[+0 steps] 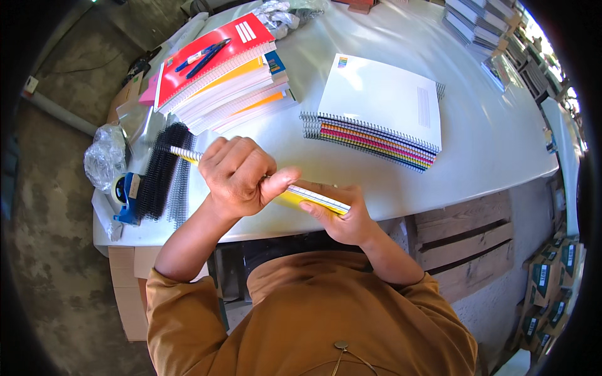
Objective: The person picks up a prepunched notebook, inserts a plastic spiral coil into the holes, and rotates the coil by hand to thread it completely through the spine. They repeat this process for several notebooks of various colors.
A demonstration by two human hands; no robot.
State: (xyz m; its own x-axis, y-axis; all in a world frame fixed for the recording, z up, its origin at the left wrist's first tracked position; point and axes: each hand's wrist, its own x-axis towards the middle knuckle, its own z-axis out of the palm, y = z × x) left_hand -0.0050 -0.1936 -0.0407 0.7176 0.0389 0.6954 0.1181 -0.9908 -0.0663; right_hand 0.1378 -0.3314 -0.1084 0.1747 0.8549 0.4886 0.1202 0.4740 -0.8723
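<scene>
A yellow-covered notebook (321,199) is held edge-up in front of my body, over the table's near edge. My left hand (238,172) is closed over its upper edge, thumb pointing right. My right hand (348,216) grips the right end, with the thumb on the yellow cover. Beyond the left hand shows a row of white edge loops (184,153), with a dark, blurred coil end at its tip. To the right, a stack of spiral-bound notebooks (382,103) lies on the table, a white cover on top and coloured edges below. My fingers hide much of the held notebook.
Unbound books (216,59) with pens on top stand at the back left. Black binding coils (164,172), a blue tape dispenser (128,199) and crumpled plastic (105,156) lie at the left edge. More stacked books (480,22) stand far right. A wooden pallet (467,235) is below the table (489,150).
</scene>
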